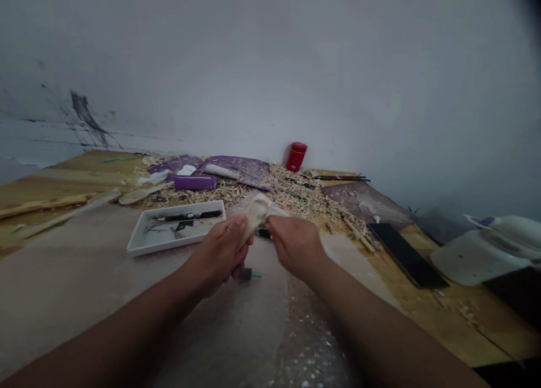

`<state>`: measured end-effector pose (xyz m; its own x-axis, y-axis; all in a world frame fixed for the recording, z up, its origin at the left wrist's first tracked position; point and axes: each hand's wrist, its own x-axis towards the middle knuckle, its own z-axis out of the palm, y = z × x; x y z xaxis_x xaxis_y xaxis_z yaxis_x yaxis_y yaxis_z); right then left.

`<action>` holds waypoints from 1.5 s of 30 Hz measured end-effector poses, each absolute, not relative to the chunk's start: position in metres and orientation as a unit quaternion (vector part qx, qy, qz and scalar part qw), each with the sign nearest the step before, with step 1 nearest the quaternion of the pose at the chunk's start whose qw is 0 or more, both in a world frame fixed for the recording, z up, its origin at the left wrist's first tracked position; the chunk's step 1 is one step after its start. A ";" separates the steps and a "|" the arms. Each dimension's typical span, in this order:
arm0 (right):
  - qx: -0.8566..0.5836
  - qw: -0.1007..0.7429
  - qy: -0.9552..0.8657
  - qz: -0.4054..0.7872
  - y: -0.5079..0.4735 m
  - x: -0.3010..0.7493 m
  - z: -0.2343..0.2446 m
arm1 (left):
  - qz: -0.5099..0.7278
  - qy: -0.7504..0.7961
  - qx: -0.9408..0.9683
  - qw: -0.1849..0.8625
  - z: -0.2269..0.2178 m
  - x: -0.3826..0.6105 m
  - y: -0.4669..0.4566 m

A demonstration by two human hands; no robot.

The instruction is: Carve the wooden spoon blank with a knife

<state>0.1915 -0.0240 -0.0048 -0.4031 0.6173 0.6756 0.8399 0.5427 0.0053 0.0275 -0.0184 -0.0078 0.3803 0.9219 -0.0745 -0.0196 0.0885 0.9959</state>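
Note:
My left hand [222,251] and my right hand [296,244] are both closed on a pale piece of carved wood [258,210], held between them above the bench. The left thumb presses along its side. The right hand also seems to pinch a small dark tool near the wood's lower edge, but I cannot make it out. A small dark metal bit [247,274] lies on the bench just under my left hand.
A white tray [139,244] with dark tools sits left of my hands. Wood shavings [291,193], purple cloth, a purple roll [195,181] and a red can [296,156] lie behind. A black slab [406,254] and white machine [490,247] stand right.

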 end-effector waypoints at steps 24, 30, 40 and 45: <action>-0.477 0.482 -0.708 0.198 -0.003 0.205 -0.014 | 0.373 0.344 0.533 0.677 0.004 0.012 0.003; -0.478 0.515 -0.667 0.247 -0.003 0.202 -0.018 | 0.437 0.329 0.452 0.705 0.006 0.009 0.004; -0.466 0.542 -0.590 0.376 -0.006 0.191 -0.016 | 0.513 0.183 0.407 0.733 0.011 0.013 -0.003; -0.444 0.484 -0.656 0.372 -0.020 0.179 -0.018 | 0.522 0.255 0.457 0.673 0.001 0.024 -0.006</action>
<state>0.1790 -0.0196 -0.0179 -0.1364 0.9428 0.3042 0.2221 0.3283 -0.9181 0.0242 -0.0060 0.0011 0.3250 0.9362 0.1335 -0.4689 0.0369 0.8825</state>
